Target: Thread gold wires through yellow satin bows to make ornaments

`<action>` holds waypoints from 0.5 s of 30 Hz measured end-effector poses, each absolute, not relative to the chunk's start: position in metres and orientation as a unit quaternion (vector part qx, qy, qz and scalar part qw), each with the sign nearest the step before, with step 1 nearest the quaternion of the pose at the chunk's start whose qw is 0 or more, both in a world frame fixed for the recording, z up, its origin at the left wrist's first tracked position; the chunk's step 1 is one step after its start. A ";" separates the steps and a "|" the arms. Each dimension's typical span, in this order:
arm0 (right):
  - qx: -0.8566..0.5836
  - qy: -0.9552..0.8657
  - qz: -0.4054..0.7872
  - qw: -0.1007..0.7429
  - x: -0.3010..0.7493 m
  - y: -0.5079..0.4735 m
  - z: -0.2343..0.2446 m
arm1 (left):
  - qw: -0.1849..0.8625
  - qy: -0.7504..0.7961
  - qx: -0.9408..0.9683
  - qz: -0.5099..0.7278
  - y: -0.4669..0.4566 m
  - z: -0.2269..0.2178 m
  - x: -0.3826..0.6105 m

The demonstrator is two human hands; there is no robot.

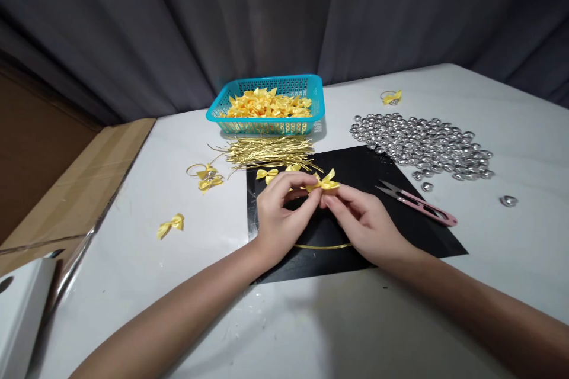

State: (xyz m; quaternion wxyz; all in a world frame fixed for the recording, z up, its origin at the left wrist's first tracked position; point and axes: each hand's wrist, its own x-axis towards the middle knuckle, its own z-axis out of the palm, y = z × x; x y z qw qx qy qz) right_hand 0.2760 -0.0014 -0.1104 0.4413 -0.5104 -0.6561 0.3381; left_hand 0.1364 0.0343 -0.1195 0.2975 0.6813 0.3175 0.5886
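Over the black mat [306, 263], my left hand [284, 207] pinches a yellow ribbon bow [328, 182] between thumb and fingertips. My right hand [362, 219] is closed at the same bow from the right, its thumb and fingers pressed together just below it. A gold wire [322, 247] curves beneath both hands; my fingers hide where it ends. Loose yellow bows [267, 174] lie on the mat just beyond my left hand. To the right of my right hand rest pink-handled thread snips [418, 202], blades pointing left.
A blue basket [265, 122] full of yellow bows stands at the back, gold wire lengths [269, 151] before it. Silver heart beads [422, 142] spread at right. Wire rings with bows [207, 176] lie at left, another ring [391, 98] at back right. A single bow [170, 225] lies left.
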 end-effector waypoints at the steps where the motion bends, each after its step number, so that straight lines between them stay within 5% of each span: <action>1: -0.509 -0.662 0.330 0.439 0.276 -0.001 -0.111 | 0.278 0.307 0.692 0.591 0.034 -0.119 0.136; 15: -0.502 -0.717 0.222 0.429 0.278 -0.003 -0.110 | 0.089 0.231 0.769 0.589 0.036 -0.115 0.129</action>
